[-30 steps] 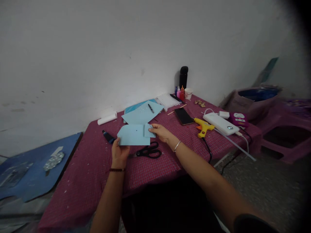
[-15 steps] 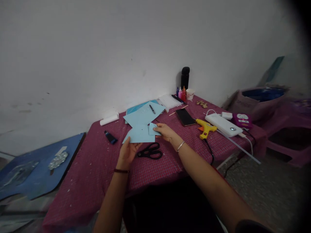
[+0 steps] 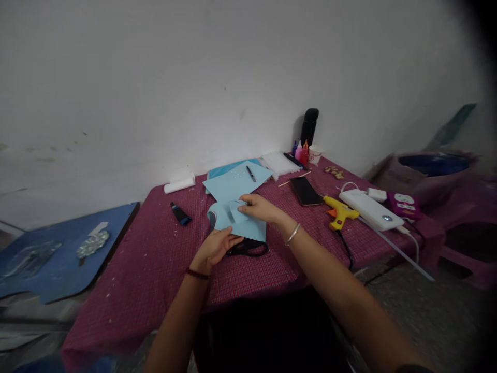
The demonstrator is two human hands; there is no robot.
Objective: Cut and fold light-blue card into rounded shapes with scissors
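Note:
A light blue paper sheet point(image 3: 250, 228) is held above the table, its left end curling. My left hand point(image 3: 217, 246) grips its lower edge, thumb on top and fingers beneath. My right hand point(image 3: 258, 208) pinches a smaller light blue piece point(image 3: 237, 212) lying over the sheet. Black scissors point(image 3: 252, 249) rest on the cloth under the sheet, partly hidden by it. Behind, a larger light blue sheet point(image 3: 233, 181) bears a dark pen point(image 3: 250, 173).
On the red checked tablecloth point(image 3: 155, 269) lie a dark blue tube point(image 3: 180, 213) at left, a phone point(image 3: 305, 191), a yellow glue gun point(image 3: 340, 211) and a white power bank point(image 3: 370, 209) at right. A black bottle point(image 3: 309, 127) stands near the wall.
The view has shifted, so the table items appear moved slightly right. The held sheet now tilts and curls at its left end, and my right hand has moved over it with the small piece.

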